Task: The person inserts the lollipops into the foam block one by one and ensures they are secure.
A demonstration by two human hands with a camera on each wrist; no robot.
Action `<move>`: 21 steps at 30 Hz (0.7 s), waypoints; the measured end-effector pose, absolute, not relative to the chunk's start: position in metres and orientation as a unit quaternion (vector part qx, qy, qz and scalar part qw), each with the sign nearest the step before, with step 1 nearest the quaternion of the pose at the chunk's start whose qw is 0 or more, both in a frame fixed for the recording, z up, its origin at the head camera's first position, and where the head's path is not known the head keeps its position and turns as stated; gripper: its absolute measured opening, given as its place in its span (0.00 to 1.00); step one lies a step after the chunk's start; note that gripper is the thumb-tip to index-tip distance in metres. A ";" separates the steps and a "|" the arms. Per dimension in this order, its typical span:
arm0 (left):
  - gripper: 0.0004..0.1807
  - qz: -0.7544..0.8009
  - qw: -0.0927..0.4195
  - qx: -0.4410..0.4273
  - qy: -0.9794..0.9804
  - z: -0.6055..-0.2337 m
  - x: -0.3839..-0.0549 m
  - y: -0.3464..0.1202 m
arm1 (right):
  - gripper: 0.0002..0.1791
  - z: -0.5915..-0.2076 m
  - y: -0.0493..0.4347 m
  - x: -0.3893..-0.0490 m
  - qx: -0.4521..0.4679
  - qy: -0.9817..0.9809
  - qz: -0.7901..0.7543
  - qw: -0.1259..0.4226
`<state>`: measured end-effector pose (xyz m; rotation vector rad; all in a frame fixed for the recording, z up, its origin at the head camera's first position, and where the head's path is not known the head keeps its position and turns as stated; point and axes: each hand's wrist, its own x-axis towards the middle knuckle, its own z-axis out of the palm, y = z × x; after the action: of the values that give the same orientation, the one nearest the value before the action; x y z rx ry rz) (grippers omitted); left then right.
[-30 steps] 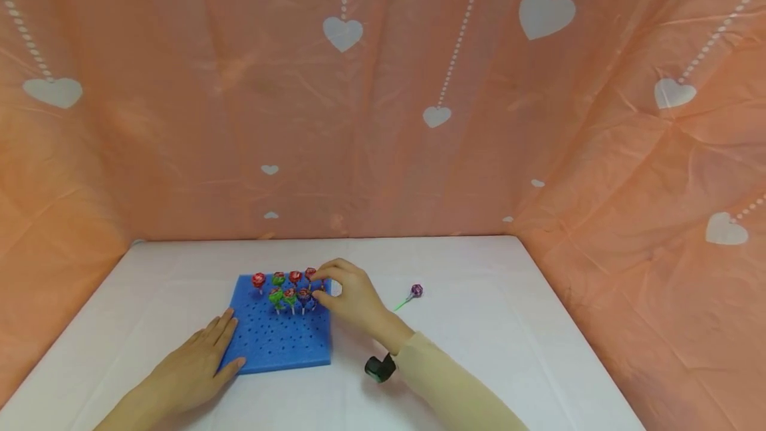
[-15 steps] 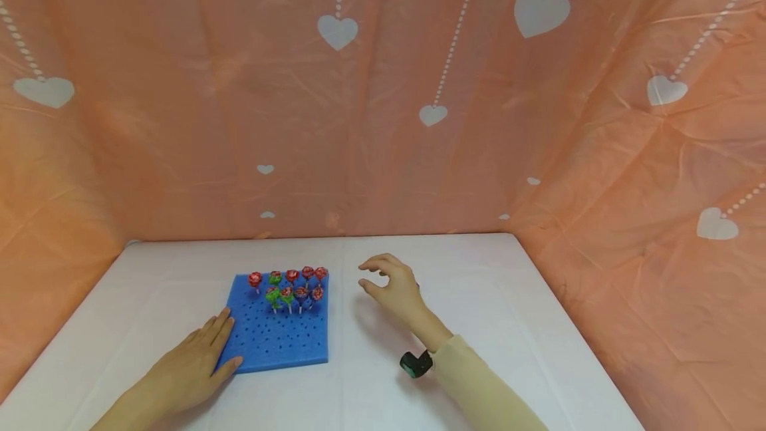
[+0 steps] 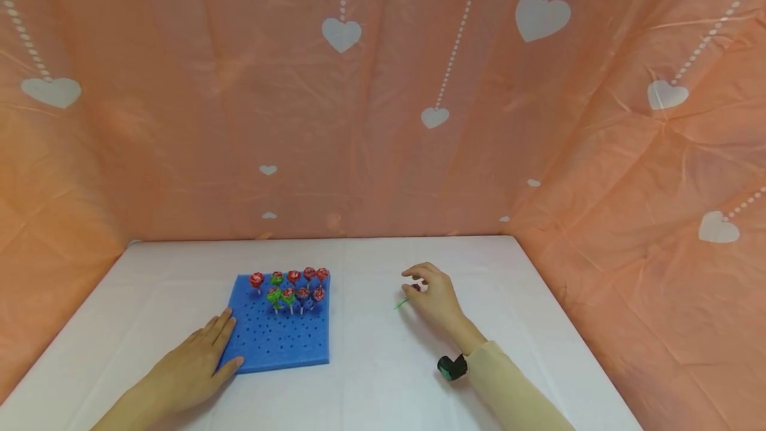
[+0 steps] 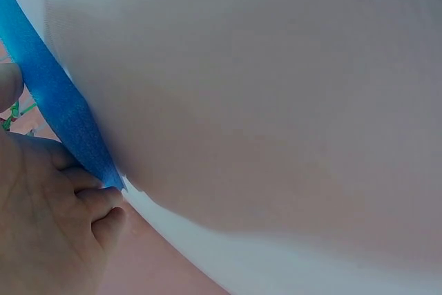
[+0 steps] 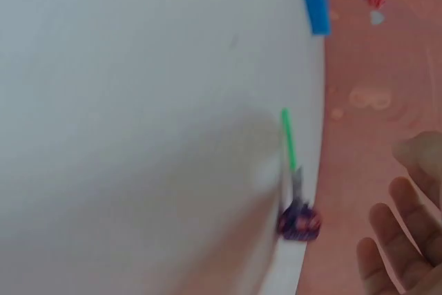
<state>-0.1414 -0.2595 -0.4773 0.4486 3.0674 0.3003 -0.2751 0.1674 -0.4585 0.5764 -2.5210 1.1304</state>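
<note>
A blue foam board (image 3: pixel 287 344) full of small holes lies on the table. My left hand (image 3: pixel 191 368) rests along its left edge with fingers extended; the left wrist view shows the fingers against the board's side (image 4: pixel 59 101). Several wrapped lollipops (image 3: pixel 302 295) stand in two rows toward the back of the board. To the right, one purple-wrapped lollipop (image 5: pixel 300 223) with a green stick lies on the table. My right hand (image 3: pixel 441 301) hovers over it, thumb and fingers parted and holding nothing. In the head view the fingers partly hide that lollipop's head.
The white tabletop (image 3: pixel 371 378) ends at the back and sides against an orange cloth (image 3: pixel 383 178) printed with hearts. A dark wrist camera (image 3: pixel 451 368) sits under my right wrist, close to the cream sleeve (image 3: pixel 509 381).
My right hand has left the standing lollipops at the board's back right and travelled right to the lying lollipop. The left hand and the board have stayed in place.
</note>
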 end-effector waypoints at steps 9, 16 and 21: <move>0.44 0.101 0.006 0.146 0.984 -0.480 -0.141 -0.260 | 0.11 -0.463 0.192 -0.286 0.184 -0.915 0.333 0.135; 0.44 0.089 -0.001 0.146 0.985 -0.482 -0.140 -0.260 | 0.09 -0.467 0.196 -0.291 0.190 -0.930 0.295 0.111; 0.44 0.082 -0.001 0.144 0.986 -0.480 -0.140 -0.259 | 0.08 -0.468 0.196 -0.292 0.186 -0.937 0.281 0.092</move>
<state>-0.1396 -0.2595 -0.4803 0.4523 3.0993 0.2566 -0.2921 0.1957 -0.4678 0.5512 -2.7835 0.8345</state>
